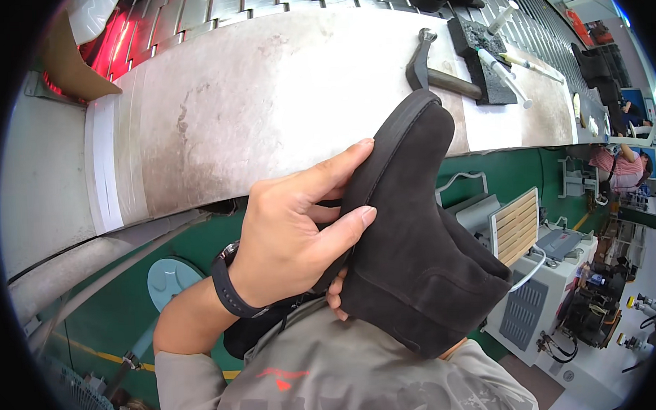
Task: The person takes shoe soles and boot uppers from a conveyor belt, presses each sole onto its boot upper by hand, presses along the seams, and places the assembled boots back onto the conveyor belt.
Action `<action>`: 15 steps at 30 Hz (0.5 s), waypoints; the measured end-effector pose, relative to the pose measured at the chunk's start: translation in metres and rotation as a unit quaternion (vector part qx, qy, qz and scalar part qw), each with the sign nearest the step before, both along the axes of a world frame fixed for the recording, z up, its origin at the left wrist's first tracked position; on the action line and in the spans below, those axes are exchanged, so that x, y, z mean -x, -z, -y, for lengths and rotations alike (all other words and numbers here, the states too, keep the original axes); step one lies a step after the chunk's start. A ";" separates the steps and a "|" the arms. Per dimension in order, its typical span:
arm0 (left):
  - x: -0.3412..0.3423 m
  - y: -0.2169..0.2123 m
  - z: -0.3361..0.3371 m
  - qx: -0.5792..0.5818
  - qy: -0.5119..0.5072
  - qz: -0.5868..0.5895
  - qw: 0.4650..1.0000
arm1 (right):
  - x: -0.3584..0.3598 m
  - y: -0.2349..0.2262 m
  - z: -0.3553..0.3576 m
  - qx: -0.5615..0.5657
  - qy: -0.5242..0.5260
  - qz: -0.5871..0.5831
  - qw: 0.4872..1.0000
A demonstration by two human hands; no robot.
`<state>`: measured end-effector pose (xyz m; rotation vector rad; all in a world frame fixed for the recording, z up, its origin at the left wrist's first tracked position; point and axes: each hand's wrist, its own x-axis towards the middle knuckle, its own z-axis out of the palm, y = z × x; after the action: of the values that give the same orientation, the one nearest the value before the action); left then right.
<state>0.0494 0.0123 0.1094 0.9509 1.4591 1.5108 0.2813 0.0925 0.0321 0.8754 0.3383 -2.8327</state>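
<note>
A black suede ankle boot (pixel 409 238) is held up in front of my chest, its toe pointing up and away and its sole edge facing left. Across that sole edge lies my left hand (pixel 300 220), gripping it with thumb and fingers; a dark watch is on the wrist. Most of my right hand (pixel 336 295) is hidden behind the boot. Only its fingertips show, curled around the lower sole edge near the heel. Beyond the toe, a hammer (pixel 446 81) rests on the white worktable.
The pale worktable (pixel 217 122) spans the front, with a slatted metal conveyor (pixel 227 2) behind it. Syringes (pixel 507 72) lie on and beside a black block (pixel 485 55) at right. A blue round stool (pixel 173 283) stands lower left; machines (pixel 533 292) and a distant person are right.
</note>
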 end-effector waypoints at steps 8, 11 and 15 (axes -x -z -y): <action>-0.008 0.001 0.005 0.046 -0.013 -0.181 0.982 | 0.040 -0.080 -0.011 -0.013 0.076 0.043 0.996; -0.014 0.003 0.000 -0.026 -0.061 -0.294 0.954 | 0.058 -0.133 -0.032 -0.108 0.111 0.031 0.987; 0.001 0.000 -0.014 -0.068 -0.066 -0.050 0.994 | 0.063 -0.150 -0.025 -0.349 0.121 0.063 0.927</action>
<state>0.0482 0.0265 0.1098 1.0405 1.5304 1.6983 0.2185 0.1171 0.1820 1.2807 1.3617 -2.8577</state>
